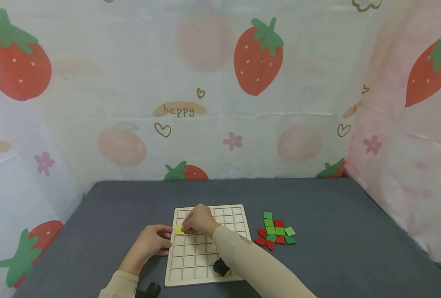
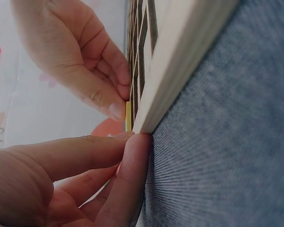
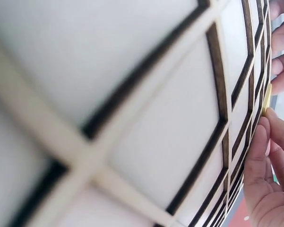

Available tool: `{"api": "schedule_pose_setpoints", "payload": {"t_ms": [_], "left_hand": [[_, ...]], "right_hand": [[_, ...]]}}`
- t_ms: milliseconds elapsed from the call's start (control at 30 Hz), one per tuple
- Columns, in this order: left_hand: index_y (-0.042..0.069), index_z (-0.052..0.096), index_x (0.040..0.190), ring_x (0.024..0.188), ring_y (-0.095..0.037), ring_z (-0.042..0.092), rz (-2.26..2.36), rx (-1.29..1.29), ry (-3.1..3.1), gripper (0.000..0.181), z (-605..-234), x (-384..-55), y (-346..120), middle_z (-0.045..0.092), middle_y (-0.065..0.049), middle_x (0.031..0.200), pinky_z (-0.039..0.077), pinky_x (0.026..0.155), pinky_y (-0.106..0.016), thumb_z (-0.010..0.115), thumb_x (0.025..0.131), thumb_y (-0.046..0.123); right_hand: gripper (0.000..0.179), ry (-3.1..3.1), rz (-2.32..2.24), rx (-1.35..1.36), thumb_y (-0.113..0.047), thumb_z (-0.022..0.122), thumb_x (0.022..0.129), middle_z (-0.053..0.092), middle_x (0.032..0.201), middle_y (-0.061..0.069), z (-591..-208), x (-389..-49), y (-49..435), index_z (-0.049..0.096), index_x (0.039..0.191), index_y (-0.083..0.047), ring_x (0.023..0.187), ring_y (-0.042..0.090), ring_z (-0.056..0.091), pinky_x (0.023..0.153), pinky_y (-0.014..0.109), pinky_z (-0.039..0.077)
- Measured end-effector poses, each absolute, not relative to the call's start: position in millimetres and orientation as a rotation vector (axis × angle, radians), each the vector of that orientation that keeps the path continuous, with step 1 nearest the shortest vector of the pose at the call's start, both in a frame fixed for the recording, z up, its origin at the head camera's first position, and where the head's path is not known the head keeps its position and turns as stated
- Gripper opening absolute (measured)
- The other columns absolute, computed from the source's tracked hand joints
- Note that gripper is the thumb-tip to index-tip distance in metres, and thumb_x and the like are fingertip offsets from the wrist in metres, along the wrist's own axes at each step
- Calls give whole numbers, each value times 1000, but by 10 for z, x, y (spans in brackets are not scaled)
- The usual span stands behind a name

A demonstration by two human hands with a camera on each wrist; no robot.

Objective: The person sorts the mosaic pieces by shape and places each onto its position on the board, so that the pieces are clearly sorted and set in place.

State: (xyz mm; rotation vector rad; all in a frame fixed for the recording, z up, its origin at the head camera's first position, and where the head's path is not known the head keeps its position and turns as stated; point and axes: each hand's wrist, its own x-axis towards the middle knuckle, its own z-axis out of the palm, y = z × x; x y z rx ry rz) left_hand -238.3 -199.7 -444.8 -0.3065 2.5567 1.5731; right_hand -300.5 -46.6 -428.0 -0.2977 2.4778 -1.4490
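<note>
Yellow tile (image 1: 178,230) sits in a left-column cell of the wooden grid board (image 1: 205,265), pinched by my right hand (image 1: 200,220). My left hand (image 1: 151,244) steadies the board's left edge, fingers straight. Placing step, I judge; next, seat it flush. Red and green tiles (image 1: 275,231) lie to the right.

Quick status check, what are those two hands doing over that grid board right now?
Right hand pinches yellow tile at grid board. Left hand fingertips rest on board's left edge. Red and green tiles wait apart; nothing blocking.
</note>
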Motion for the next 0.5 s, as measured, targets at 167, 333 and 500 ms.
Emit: {"api": "schedule_pose_setpoints", "payload": {"t_ms": [167, 333, 500], "left_hand": [[-10, 59, 126, 82, -21, 62, 1574, -315, 2542, 47, -4446, -2397, -2002, 60, -19, 104, 62, 63, -32, 66, 80, -14], [-11, 59, 126, 81, -22, 63, 1578, -302, 2544, 47, -4442, -2400, -2010, 60, -20, 104, 62, 63, -33, 66, 80, -14], [-11, 59, 126, 81, -21, 62, 1587, -305, 2549, 47, -4448, -2383, -2005, 60, -19, 104, 61, 62, -33, 66, 80, -14]], "right_hand": [[5, 2443, -1472, -306, 6, 80, 75, 74, 72, 12, -4283, -3018, -441, 76, 78, 5, 57, 15, 68, 56, 25, 60], [11, 2319, -1546, -284, 1, 79, 78, 75, 80, 15, -4251, -3038, -333, 76, 88, 5, 71, 24, 74, 65, 30, 63], [16, 2248, -1581, -262, -5, 79, 82, 76, 89, 11, -4187, -3082, -122, 77, 95, 3, 75, 20, 74, 74, 32, 63]]}}
